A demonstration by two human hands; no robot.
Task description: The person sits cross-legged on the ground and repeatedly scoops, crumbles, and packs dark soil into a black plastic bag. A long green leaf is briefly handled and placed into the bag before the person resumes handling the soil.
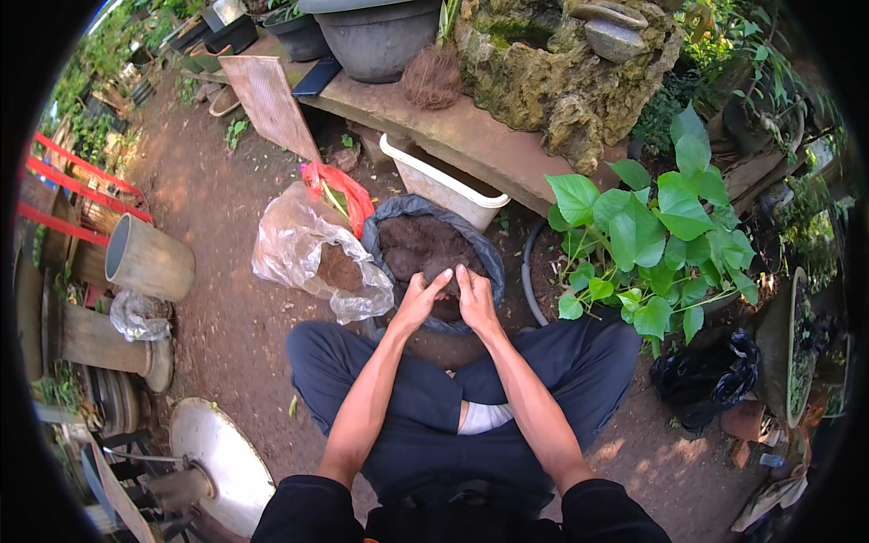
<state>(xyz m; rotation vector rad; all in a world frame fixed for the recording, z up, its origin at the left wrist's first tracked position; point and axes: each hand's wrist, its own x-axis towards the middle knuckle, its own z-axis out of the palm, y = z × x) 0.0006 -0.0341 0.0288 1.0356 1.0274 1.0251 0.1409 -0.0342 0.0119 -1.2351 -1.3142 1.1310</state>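
My left hand [419, 302] and my right hand [476, 298] meet over a dark plastic bag [494, 261] with its mouth spread wide. Dark brown soil-like material [407, 244] fills the bag. Both hands close around a clump [449, 263] of this material, thumbs raised and the other fingers curled partly out of sight. Left of the bag, a clear plastic bag [292, 234] lies open, showing brown fibrous matter [339, 267] inside. A red plastic bag [349, 193] touches its far side.
A white rectangular tub [441, 180] stands behind the dark bag, under the edge of a stone slab [407, 112]. At right, a leafy plant [638, 231] leans close. An overturned pot [153, 258] and a round metal dish [220, 468] are on the left.
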